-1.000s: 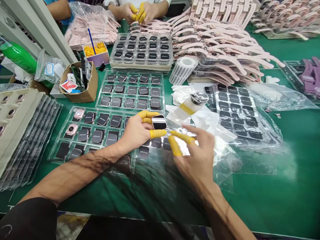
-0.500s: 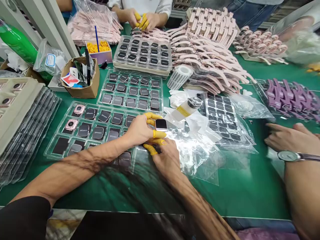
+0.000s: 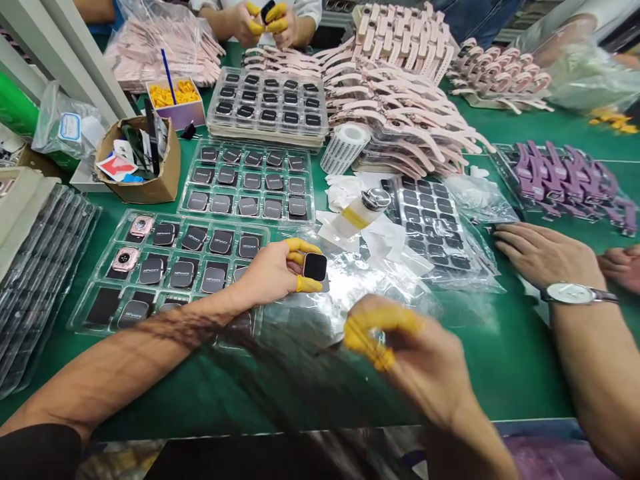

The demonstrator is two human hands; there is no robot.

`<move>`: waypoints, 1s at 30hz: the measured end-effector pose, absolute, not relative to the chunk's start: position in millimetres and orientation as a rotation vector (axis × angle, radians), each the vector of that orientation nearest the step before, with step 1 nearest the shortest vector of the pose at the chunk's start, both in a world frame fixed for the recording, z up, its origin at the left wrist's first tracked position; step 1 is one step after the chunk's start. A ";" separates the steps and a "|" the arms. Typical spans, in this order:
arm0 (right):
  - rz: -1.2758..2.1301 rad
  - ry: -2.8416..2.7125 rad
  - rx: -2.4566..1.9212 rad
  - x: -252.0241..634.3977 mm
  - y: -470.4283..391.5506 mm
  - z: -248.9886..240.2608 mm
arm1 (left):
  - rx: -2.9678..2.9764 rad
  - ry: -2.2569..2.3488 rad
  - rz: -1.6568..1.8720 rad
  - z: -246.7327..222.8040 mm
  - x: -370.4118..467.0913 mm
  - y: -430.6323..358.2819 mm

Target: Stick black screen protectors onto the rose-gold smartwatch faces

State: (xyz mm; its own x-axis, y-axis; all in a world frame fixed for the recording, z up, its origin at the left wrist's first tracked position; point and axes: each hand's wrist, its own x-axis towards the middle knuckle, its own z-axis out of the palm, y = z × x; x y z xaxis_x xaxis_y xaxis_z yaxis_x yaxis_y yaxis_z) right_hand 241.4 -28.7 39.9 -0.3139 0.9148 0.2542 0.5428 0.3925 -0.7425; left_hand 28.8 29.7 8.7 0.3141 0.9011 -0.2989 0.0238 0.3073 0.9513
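Note:
My left hand (image 3: pixel 273 273), with yellow finger cots, pinches a small black-faced watch body (image 3: pixel 315 267) above the near clear tray (image 3: pixel 95 303) of watch bodies. My right hand (image 3: pixel 405 357), also in yellow cots, is blurred, lifted off the table in front of me with fingers curled; whether it holds anything cannot be told. A crinkled clear plastic film (image 3: pixel 350 287) lies between the two hands.
More trays of black watch bodies (image 3: pixel 250 180) lie behind, beside a cardboard box (image 3: pixel 143 167) and a label roll (image 3: pixel 345 147). Pink straps (image 3: pixel 400 107) and purple straps (image 3: pixel 570 177) are piled far right. Another person's hand with a wristwatch (image 3: pixel 545 257) rests at right; a third person (image 3: pixel 265 20) works opposite.
My right hand pulled back from the watch body toward me and rose. The left hand kept its hold. The neighbour's hand slid further left on the table.

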 end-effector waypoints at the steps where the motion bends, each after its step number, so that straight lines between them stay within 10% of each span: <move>1: 0.985 -1.858 -1.289 245.9 -13.8 43.1 | 1.168 1.090 0.781 7.1 28.8 29.0; 9: 1.677 -1.133 -1.406 233.2 49.2 8.4 | 1.413 1.226 0.662 8.5 27.6 30.3; 30: 1.660 -1.063 -1.407 225.2 39.1 2.6 | 1.471 1.298 0.509 13.5 29.5 31.5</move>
